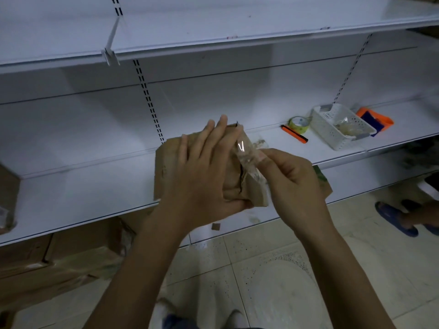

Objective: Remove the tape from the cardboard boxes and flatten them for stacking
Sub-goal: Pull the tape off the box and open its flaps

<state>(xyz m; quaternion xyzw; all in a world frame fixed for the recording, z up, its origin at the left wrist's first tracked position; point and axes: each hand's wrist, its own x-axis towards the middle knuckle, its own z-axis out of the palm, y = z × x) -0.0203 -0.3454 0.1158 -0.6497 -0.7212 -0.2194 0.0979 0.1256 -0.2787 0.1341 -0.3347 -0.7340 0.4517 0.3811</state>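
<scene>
Lower white metal shelf [95, 186] taken as reference for all positions.

At the shelf's front edge, about mid-length: crumpled brown cardboard box [171, 167]. Resting on the shelf or held just above it, cannot tell.

Left hand [202, 172]: laid flat on the box's upper face, fingers straight and spread, pointing toward the shelf's back panel, pressing down, gripping nothing.

Right hand [292, 181]: at the box's right side over the shelf's front edge, thumb and fingertips pinched on a strip of clear, glossy packing tape [247, 157]. Strip lifted off the box at its upper part; lower part lying along a torn dark seam.

Farther right along the shelf: orange-and-black utility knife [294, 134], then touching or just behind it a yellow-green roll of tape [299, 124], then a white perforated plastic basket [325, 131] with clear crumpled scraps inside, then an orange-and-blue object [375, 119], identity unclear.

Under the shelf, left end: brown flattened cardboard [47, 269] on the pale tiled floor [285, 281].

Below the shelf's front edge: small brown cardboard scrap [216, 226]. In front of the shelf, far right: blue sandal [394, 219] on the floor.
</scene>
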